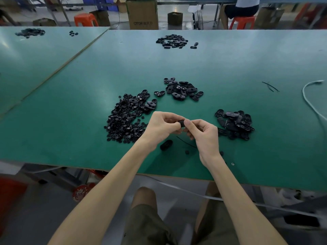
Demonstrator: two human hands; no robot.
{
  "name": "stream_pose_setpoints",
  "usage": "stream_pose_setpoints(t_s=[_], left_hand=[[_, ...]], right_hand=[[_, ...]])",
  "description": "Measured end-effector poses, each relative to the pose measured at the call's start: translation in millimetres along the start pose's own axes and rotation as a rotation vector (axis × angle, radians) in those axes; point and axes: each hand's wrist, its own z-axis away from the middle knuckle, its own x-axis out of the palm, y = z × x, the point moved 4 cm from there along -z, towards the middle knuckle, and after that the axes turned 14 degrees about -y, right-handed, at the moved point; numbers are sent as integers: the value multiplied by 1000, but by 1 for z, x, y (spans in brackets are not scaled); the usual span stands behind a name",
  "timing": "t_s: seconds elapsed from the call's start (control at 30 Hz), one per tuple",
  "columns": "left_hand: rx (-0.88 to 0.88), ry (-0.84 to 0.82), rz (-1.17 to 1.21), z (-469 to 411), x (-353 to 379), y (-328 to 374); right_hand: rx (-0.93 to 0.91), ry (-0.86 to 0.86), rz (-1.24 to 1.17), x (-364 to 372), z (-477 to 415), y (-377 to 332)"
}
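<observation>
Above the green table (70, 121), my left hand (161, 126) and my right hand (203, 133) meet and both pinch one small black plastic part (181, 123); fingers hide most of it. A big heap of small round black pieces (123, 121) lies left of my hands. A pile of oval black shells (182, 89) sits beyond them, and another pile of oval parts (235, 123) lies to the right. One black oval part (166, 145) rests on the table under my wrists, beside a thin black strip (185, 143).
A further pile of black parts (172, 41) lies at the table's far side, with more (30, 32) on the adjoining table at left. A white cable (311, 103) curves along the right. Cardboard boxes (142, 14), orange stools (85, 19) and a seated person (244, 7) are behind.
</observation>
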Motion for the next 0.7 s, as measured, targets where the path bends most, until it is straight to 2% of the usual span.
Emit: stream_pose_setpoints(t_s=[0.33, 0.57, 0.7], left_hand=[[32, -94, 112, 7, -4, -1], [36, -24, -7, -2, 0, 7], [38, -51, -38, -6, 2, 11]], right_hand=[[0, 3, -40, 1, 1, -3], [8, 46, -51, -1, 1, -3], [9, 62, -79, -2, 2, -5]])
